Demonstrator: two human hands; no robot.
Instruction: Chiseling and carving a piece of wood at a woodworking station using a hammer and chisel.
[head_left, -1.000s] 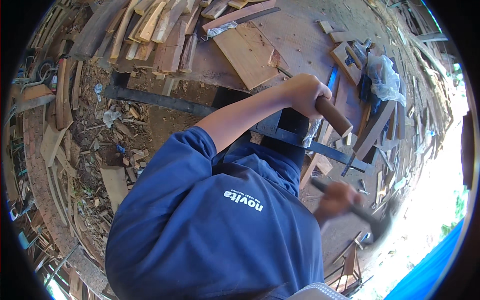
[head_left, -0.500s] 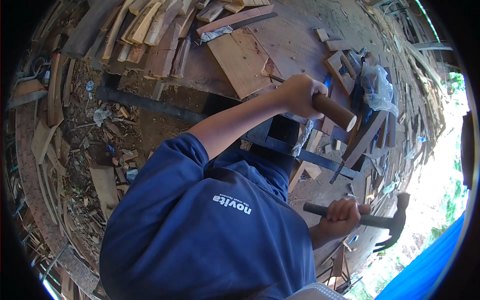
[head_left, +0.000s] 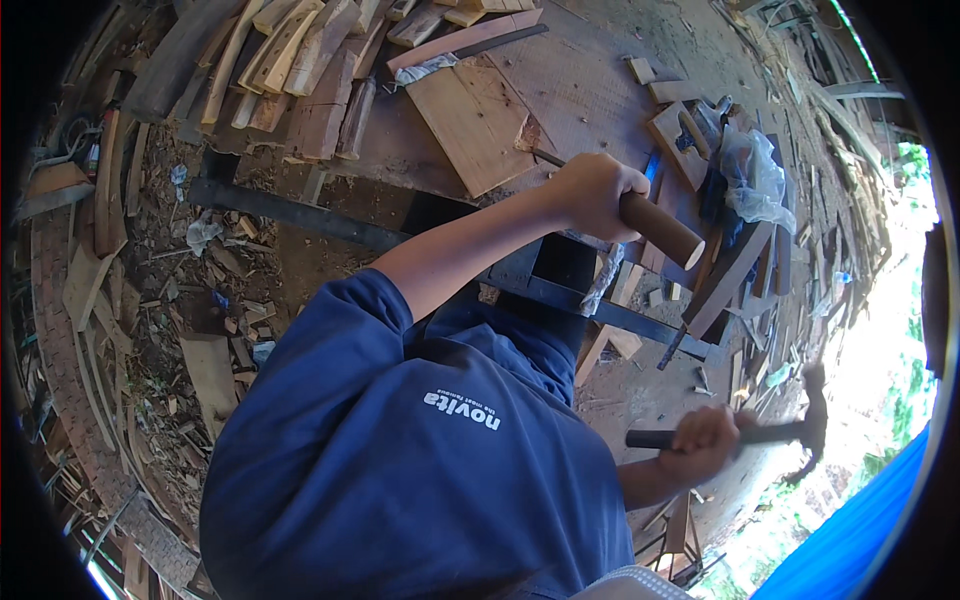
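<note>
My left hand [head_left: 598, 195] is wrapped round a chisel [head_left: 663, 231], whose thick round wooden handle sticks out to the right. A thin dark metal shank comes out on the other side of the fist, by the edge of a flat light-brown board [head_left: 465, 125]. Whether its tip touches the wood I cannot tell. Lower right, my right hand [head_left: 703, 443] grips a claw hammer [head_left: 815, 425] by its dark handle, slightly blurred. The hammer's head is to the right of the fist, well apart from the chisel handle.
Stacked wood pieces [head_left: 300, 60] lie at the upper left of the worktable [head_left: 590, 75]. A clear plastic bag [head_left: 755, 175] sits among wood pieces at the right. A dark metal bar [head_left: 300, 212] runs along the near side. Wood scraps litter the ground [head_left: 220, 270].
My right hand has swung the hammer rightward, away from my body, its head now a little higher. My left hand and the chisel have barely shifted.
</note>
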